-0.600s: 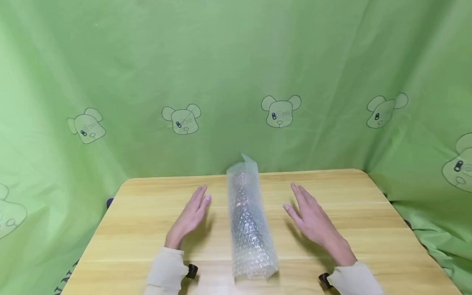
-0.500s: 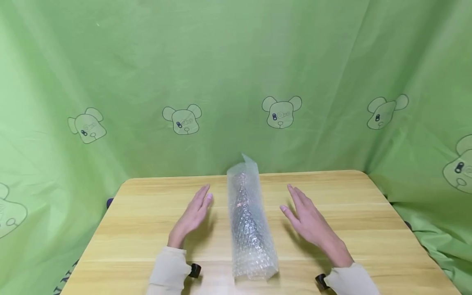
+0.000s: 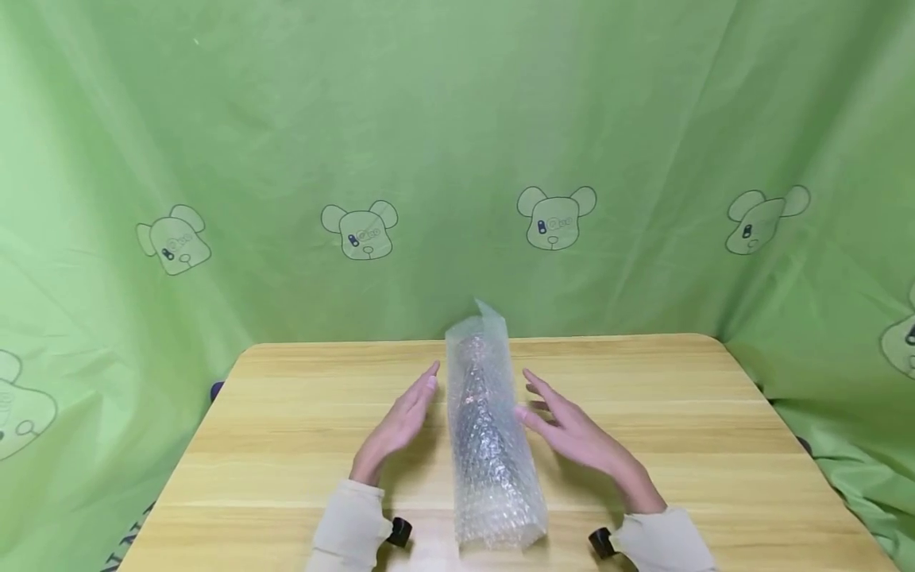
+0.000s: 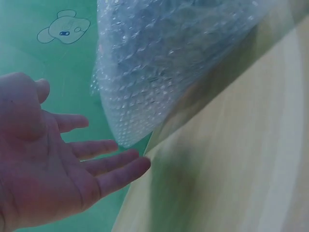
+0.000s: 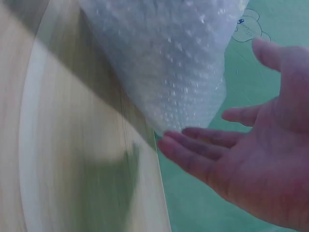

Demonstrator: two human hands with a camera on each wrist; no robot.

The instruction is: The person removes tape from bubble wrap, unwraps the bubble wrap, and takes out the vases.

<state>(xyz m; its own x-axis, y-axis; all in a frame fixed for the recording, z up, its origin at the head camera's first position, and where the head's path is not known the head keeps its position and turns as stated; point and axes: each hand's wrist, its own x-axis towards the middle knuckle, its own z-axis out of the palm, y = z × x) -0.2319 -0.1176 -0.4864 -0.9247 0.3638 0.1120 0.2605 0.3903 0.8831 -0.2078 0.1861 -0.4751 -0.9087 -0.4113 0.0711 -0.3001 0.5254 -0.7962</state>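
Observation:
A long bundle rolled in clear bubble wrap (image 3: 493, 445) lies on the table, its far end at the back edge with a loose corner sticking up. Something dark and shiny shows through the wrap, its kind hidden. On the bundle's left side is my left hand (image 3: 400, 425), fingers straight and palm turned inward. My right hand (image 3: 572, 429) faces it from the other side, fingers extended and thumb tip right at the wrap's edge in the head view. Both wrist views show spread fingers beside the bubble wrap, gripping nothing.
The wooden table (image 3: 286, 445) has rounded back corners. Behind it and at both sides hangs a green curtain (image 3: 457, 143) printed with bear heads. A small black device (image 3: 399, 532) sits at the left wrist, another (image 3: 602, 543) at the right.
Both hands have moved inward toward the bubble-wrapped bundle, the left one rightward and the right one leftward. The bundle stays in its place on the table; the head view has shifted slightly.

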